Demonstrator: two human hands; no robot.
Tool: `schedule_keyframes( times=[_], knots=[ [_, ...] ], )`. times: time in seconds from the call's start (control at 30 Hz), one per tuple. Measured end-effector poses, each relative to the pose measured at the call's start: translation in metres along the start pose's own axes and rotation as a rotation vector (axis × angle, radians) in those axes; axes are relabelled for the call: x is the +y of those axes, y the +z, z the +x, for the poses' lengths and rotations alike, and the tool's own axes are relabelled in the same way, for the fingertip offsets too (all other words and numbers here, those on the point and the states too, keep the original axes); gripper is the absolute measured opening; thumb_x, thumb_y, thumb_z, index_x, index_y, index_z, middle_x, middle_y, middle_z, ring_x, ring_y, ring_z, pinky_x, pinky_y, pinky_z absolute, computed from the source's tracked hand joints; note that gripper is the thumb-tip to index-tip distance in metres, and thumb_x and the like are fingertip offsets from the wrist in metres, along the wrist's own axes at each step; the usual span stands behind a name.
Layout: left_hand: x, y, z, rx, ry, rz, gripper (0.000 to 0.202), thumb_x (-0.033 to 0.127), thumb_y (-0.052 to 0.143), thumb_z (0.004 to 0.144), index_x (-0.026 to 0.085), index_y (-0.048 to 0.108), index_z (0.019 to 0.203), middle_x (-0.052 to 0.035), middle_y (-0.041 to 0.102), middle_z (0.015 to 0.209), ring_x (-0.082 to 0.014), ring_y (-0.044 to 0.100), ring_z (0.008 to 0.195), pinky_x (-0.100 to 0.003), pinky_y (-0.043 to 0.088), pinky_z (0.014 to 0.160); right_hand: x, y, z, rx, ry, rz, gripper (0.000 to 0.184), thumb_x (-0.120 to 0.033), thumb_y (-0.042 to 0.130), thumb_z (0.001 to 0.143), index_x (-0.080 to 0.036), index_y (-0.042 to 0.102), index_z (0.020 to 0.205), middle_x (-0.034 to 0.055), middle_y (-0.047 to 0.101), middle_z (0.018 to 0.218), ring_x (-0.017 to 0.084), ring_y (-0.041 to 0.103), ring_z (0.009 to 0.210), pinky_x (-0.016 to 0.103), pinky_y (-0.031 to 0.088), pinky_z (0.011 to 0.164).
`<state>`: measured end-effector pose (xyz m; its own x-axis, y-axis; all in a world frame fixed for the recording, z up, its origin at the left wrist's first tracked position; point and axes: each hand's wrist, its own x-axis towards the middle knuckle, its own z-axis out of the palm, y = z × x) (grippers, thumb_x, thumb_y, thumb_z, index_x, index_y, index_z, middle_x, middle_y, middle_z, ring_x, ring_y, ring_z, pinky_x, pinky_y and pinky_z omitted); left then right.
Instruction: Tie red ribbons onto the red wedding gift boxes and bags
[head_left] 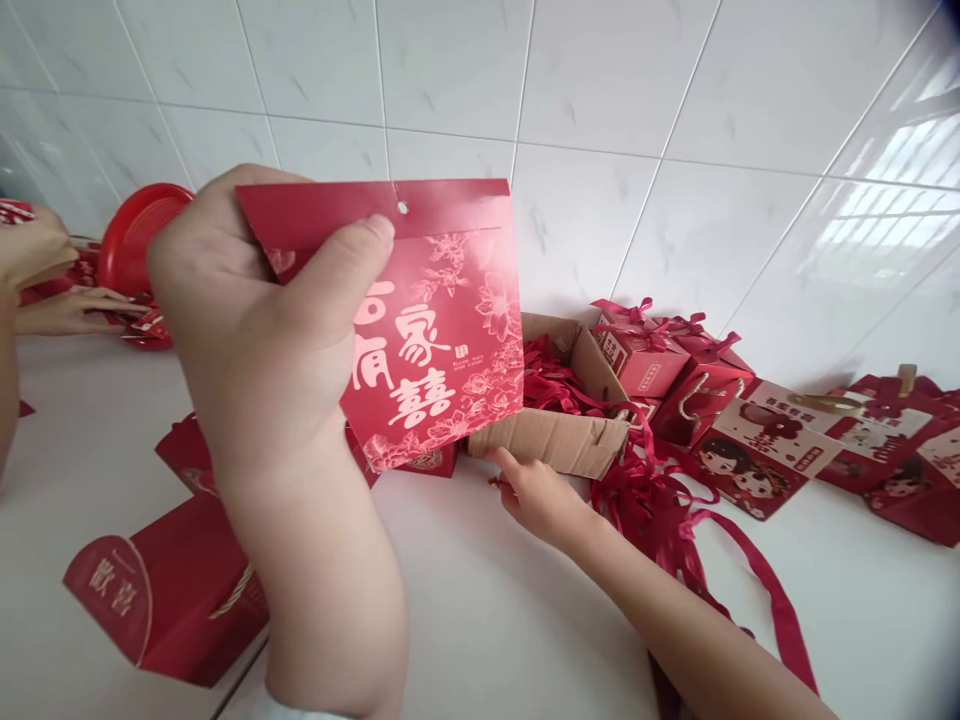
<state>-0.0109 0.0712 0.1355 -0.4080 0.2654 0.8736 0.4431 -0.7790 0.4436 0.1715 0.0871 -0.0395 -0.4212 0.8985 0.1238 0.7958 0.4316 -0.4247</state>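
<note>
Left hand (255, 340) pinches flat red bag (435, 320) by its top fold only, mid-air over the counter (480, 600), while right hand (529, 490), fingers loosely curled, gropes by the cardboard box (562, 430) — bag could slip or crease.

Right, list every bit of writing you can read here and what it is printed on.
"百家有囍" in large pale characters on the flat red paper bag held by the left hand.
Small print beside those characters: too small to read.
Two gold characters on the rounded flap of the red box lying at lower left: upside down, not legible.
Labels on the cartoon gift bags at right: blurred.
</note>
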Motion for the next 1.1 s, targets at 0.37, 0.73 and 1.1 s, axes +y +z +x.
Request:
schedule_keyframes(
  times=[0.37, 0.73, 1.1],
  knots=[
    [0.002, 0.004, -0.002, -0.026, -0.112, -0.095, 0.01, 0.011, 0.071, 0.065, 0.016, 0.062, 0.064, 0.0057, 0.056, 0.059, -0.0069, 0.049, 0.059, -0.018, 0.038, 0.051, -0.022, -0.072, -0.025, 0.226, -0.116, 0.775, 0.013, -0.023, 0.054, 0.087, -0.015, 0.06, 0.096, 0.0011, 0.059, 0.075, 0.01, 0.057, 0.063, 0.019, 0.048, 0.054],
    [0.008, 0.002, -0.006, -0.367, -0.026, -0.11, 0.011, 0.011, 0.071, 0.068, 0.018, 0.063, 0.066, 0.0043, 0.058, 0.059, -0.0096, 0.051, 0.055, -0.021, 0.04, 0.049, -0.024, -0.115, -0.055, 0.481, -0.236, 1.097, 0.017, -0.024, 0.073, 0.081, -0.022, 0.071, 0.098, 0.0009, 0.067, 0.081, 0.008, 0.064, 0.067, 0.017, 0.054, 0.062],
    [0.033, 0.001, -0.016, -0.844, 0.399, -0.419, 0.021, 0.0, 0.065, 0.065, 0.02, 0.064, 0.071, -0.0024, 0.072, 0.079, -0.0108, 0.065, 0.059, -0.018, 0.051, 0.05, -0.024, -0.129, -0.083, 0.312, -0.569, 1.245, 0.015, -0.015, 0.07, 0.083, -0.029, 0.074, 0.088, -0.0003, 0.067, 0.072, 0.01, 0.066, 0.058, 0.019, 0.055, 0.049]
  ],
)
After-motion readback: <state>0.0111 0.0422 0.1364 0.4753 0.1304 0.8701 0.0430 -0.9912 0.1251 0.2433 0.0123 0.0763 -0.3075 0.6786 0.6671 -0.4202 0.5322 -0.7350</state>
